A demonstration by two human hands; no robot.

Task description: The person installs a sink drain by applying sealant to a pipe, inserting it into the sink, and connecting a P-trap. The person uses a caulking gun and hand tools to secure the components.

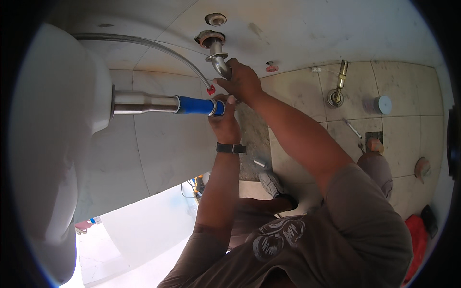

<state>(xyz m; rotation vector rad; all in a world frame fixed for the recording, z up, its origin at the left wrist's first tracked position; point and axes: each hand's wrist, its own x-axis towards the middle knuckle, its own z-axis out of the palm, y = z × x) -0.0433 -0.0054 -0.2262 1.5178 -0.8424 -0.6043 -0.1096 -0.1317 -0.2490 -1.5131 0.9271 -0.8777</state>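
A shiny metal drain pipe (pixel 144 102) comes out of the white basin (pixel 57 96) on the left. A blue sleeve (pixel 193 105) covers its end, with a metal ring (pixel 214 107) around it. My left hand (pixel 225 122), with a black watch on the wrist, is closed around the sleeve's end. Just beyond it, my right hand (pixel 244 82) grips a curved chrome waste pipe (pixel 221 66), whose other end enters a hole in the wall (pixel 210 38). My fingers hide where the two pipes come close. Beside my hands hangs a grey braided hose (pixel 163 49) with a red tip (pixel 211 90).
Another wall hole with a fitting (pixel 216 19) lies above the pipe. On the tiled floor are a brass fitting (pixel 342 74), a round floor drain (pixel 335 98), a white-lidded tub (pixel 383 104) and a marker-like stick (pixel 354 129). A red cloth (pixel 417 240) lies at lower right.
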